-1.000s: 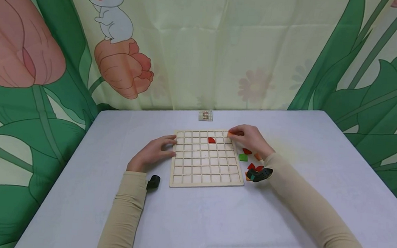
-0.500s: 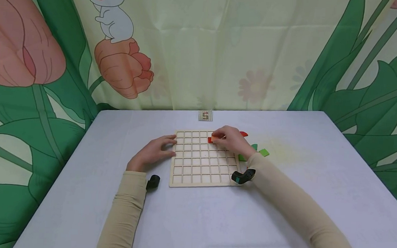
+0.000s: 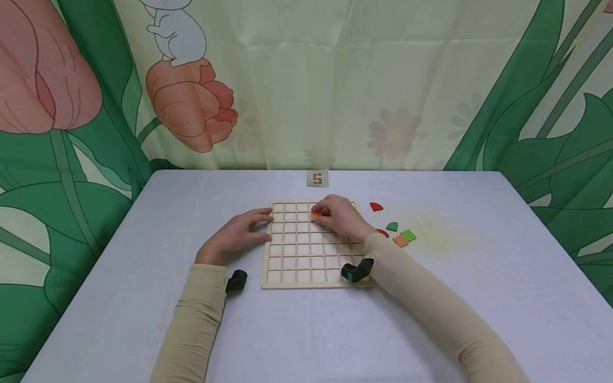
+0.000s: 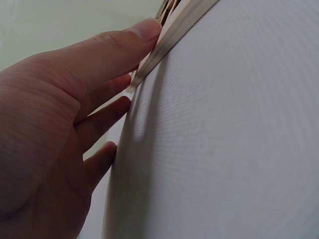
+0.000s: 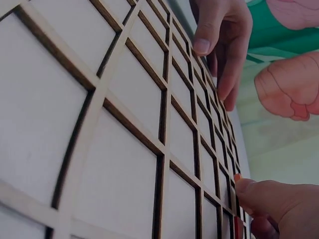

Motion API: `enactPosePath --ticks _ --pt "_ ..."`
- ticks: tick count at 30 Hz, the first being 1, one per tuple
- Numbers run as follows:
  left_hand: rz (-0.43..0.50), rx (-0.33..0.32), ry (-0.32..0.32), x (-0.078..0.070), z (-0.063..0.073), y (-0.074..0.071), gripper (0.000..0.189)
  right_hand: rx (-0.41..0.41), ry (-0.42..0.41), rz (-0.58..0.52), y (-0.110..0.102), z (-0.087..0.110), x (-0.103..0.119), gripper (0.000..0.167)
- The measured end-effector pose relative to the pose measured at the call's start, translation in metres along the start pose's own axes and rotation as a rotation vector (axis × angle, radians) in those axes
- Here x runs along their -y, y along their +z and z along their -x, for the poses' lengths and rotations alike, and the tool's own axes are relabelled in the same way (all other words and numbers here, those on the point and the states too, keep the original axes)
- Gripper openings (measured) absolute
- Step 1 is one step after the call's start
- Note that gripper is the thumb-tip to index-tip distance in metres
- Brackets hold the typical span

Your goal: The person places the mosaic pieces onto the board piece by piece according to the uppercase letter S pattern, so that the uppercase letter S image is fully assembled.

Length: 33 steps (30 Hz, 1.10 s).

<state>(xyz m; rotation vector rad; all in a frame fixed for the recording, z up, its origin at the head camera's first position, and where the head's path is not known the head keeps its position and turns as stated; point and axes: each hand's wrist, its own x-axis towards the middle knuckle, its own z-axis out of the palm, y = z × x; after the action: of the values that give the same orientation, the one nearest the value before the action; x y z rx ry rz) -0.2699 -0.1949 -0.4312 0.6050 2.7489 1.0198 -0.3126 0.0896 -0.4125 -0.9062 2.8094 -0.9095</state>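
Note:
A wooden grid board [image 3: 302, 261] with square compartments lies flat on the table. My left hand [image 3: 238, 234] rests at its left edge, fingers relaxed; in the left wrist view the thumb [image 4: 147, 31] touches the board's side. With my right hand [image 3: 343, 217] I pinch an orange tile [image 3: 315, 216] between thumb and fingers over the upper part of the grid. The right wrist view shows that orange tile [image 5: 238, 177] at the thumb tip, with a red tile [image 5: 239, 227] in the grid just beside it. In the head view my hand hides the red tile.
Right of the board lie loose tiles: a red one [image 3: 376, 207], a dark green one [image 3: 391, 226], a light green one [image 3: 408, 236] and an orange one [image 3: 400, 240]. My forearm hides part of that area. A small patterned card [image 3: 317, 178] lies at the table's back edge.
My right hand has moved left from the board's upper right corner, carrying the orange tile to beside the red tile. More loose tiles now show at the right. The left hand stays put.

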Motion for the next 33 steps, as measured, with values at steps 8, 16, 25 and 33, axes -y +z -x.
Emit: enactPosePath --ticks 8,16,25,33 --pt "0.001 0.004 -0.006 0.0023 -0.001 0.0001 0.054 0.007 -0.012 0.03 0.0021 -0.0042 0.0029 0.026" --pt "0.009 -0.001 0.0 0.0039 -0.0012 0.0002 0.055 0.011 -0.008 0.05 0.003 -0.0045 0.0021 0.029" --pt "0.009 -0.002 0.014 0.0043 -0.001 -0.0002 0.054 0.015 0.003 0.033 0.0011 -0.0033 0.0042 0.024" --pt "0.01 0.001 0.007 0.0025 -0.0003 -0.0008 0.055 0.008 0.004 0.034 0.0016 -0.0036 0.0039 0.023"
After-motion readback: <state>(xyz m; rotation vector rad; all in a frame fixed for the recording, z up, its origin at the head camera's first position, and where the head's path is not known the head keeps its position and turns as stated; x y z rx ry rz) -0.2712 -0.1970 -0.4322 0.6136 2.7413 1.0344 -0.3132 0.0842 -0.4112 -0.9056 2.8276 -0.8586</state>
